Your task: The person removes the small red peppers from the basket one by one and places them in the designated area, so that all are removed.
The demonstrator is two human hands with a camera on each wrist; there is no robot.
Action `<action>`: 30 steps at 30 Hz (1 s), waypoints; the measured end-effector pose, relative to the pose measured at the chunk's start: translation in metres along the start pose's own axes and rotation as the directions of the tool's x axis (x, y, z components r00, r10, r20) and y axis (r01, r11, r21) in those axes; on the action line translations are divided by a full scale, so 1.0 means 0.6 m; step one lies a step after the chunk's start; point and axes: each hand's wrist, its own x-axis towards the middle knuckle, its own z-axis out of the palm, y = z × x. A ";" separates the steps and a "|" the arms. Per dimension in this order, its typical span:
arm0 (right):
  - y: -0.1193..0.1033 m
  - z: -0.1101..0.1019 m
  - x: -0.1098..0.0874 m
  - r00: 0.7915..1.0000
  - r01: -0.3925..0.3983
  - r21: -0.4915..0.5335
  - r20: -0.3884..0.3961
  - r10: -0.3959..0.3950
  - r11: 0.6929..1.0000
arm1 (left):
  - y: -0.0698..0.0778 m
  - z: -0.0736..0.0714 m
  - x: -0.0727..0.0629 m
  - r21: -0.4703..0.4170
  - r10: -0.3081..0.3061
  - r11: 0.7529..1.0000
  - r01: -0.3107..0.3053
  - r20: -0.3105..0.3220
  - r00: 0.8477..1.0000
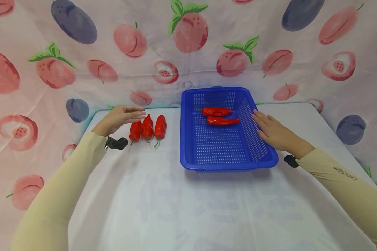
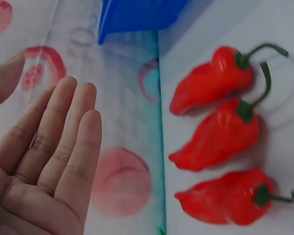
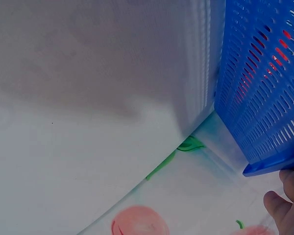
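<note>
Three red chili peppers lie side by side on the white table, stems toward the near side: a left one [image 1: 135, 131], a middle one [image 1: 147, 128] and a right one [image 1: 160, 128]. My left hand [image 1: 122, 118] hovers over the left pepper and partly hides it. In the left wrist view that hand [image 2: 54, 161] has straight fingers and an empty palm, apart from the peppers [image 2: 218, 137]. A blue plastic basket [image 1: 184, 139] holds two more red peppers [image 1: 223, 121] toward its back. My right hand [image 1: 274, 133] lies with extended fingers along the basket's right rim.
A white cloth [image 1: 128, 202] covers the table. Behind it hangs a pink fruit-print curtain [image 1: 204, 66], which meets the table's back edge just past the basket. In the right wrist view, the slotted basket wall [image 3: 264, 93] rises above the table.
</note>
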 end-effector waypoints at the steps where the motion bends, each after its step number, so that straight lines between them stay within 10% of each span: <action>1: 0.000 0.000 0.000 1.000 -0.003 -0.002 0.001 0.003 1.000 | 0.006 0.004 0.002 0.003 -0.002 1.000 0.002 0.008 1.000; 30: 0.001 -0.001 0.001 1.000 0.000 -0.010 -0.001 0.000 1.000 | 0.121 0.115 0.051 -0.071 0.102 0.993 -0.093 0.133 0.986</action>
